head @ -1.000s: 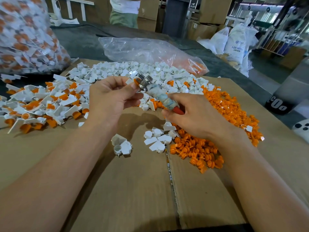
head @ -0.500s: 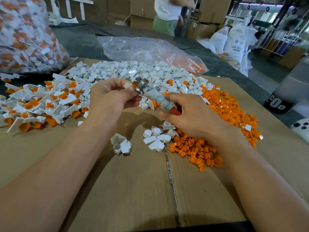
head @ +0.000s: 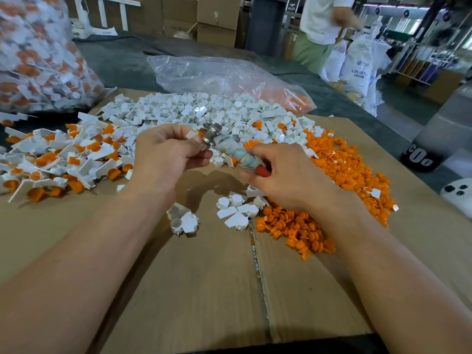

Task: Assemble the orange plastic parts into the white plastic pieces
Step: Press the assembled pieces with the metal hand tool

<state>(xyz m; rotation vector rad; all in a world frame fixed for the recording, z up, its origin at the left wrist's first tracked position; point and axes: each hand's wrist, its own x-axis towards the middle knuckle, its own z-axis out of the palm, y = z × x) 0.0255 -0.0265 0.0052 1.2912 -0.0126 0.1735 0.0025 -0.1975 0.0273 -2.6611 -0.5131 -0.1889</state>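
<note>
Left hand (head: pixel 166 154): thumb and forefinger pinched one small white plastic piece with a flat tab (head: pixel 191 135). The piece was raised above the table, just in front of the white heap.

Right hand (head: pixel 288 175): fingers were curled round a stubby press tool with a cloth-wrapped handle, metal head and red butt (head: pixel 229 148). The metal head touched the pinched piece. A sliver of orange showed at the head, too small to tell whether an orange part was seated.

Judgement: the step in hand was pressing an orange insert into the piece's round socket. The piece looked light, stiff and smooth, and thin at the tab. The best hold was probably the flat tab between the finger pads, which left the socket free. A skewed push could flick the piece out of the pinch or strain the tab.

Under and beyond the right wrist lay a heap of loose orange plastic caps (head: pixel 344 175). A few loose white pieces (head: pixel 237 213) sat near both wrists. Behind the hands was a heap of unfilled white plastic pieces (head: pixel 204 108), and to the left a pile of white pieces with orange fitted (head: pixel 63 159). All of it rested on a brown cardboard sheet (head: pixel 204 290). Further off were a crumpled clear plastic bag (head: pixel 217 75) and a full clear bag of finished parts (head: pixel 33 60). A standing person (head: pixel 321 21) was in the background.
</note>
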